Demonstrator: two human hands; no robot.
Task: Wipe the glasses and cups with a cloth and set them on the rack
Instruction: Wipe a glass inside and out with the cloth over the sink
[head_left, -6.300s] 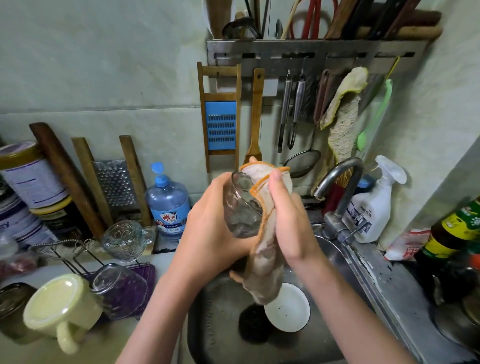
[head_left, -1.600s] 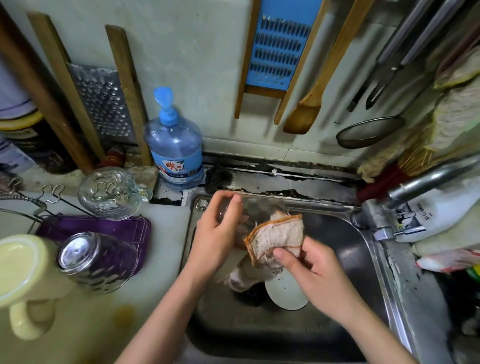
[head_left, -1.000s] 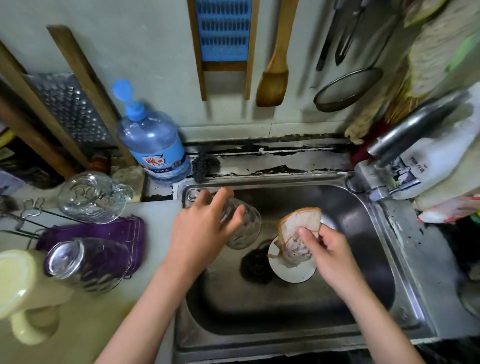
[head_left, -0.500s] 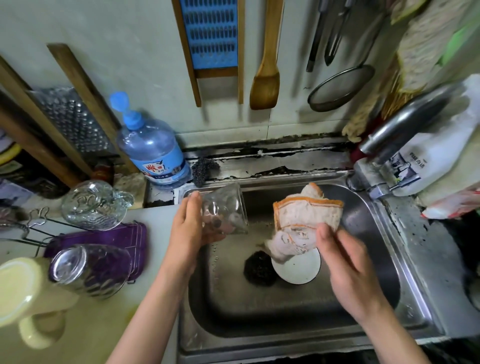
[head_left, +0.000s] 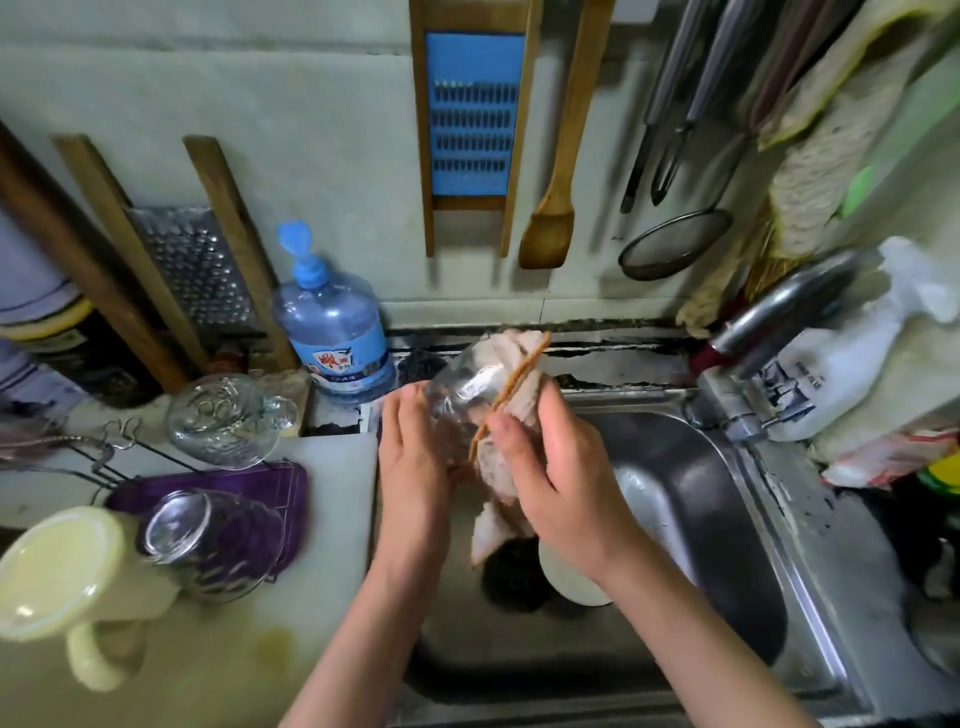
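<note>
Above the sink's left side, my left hand grips a clear drinking glass, tilted with its far end toward the wall. My right hand holds a pale cloth with an orange hem against the glass's right side; the cloth's tail hangs down toward the basin. On the wire rack at the left lie a clear glass mug, a clear tumbler and a pale yellow mug, over a purple tray.
The steel sink holds a white dish and a dark scrubber. A tap juts in from the right, with a white spray bottle behind it. A blue water jug stands by the wall. Graters and utensils hang above.
My hands have come together: the cloth, held apart from the glass half a second ago, now presses on its side. The glass has risen and shifted right.
</note>
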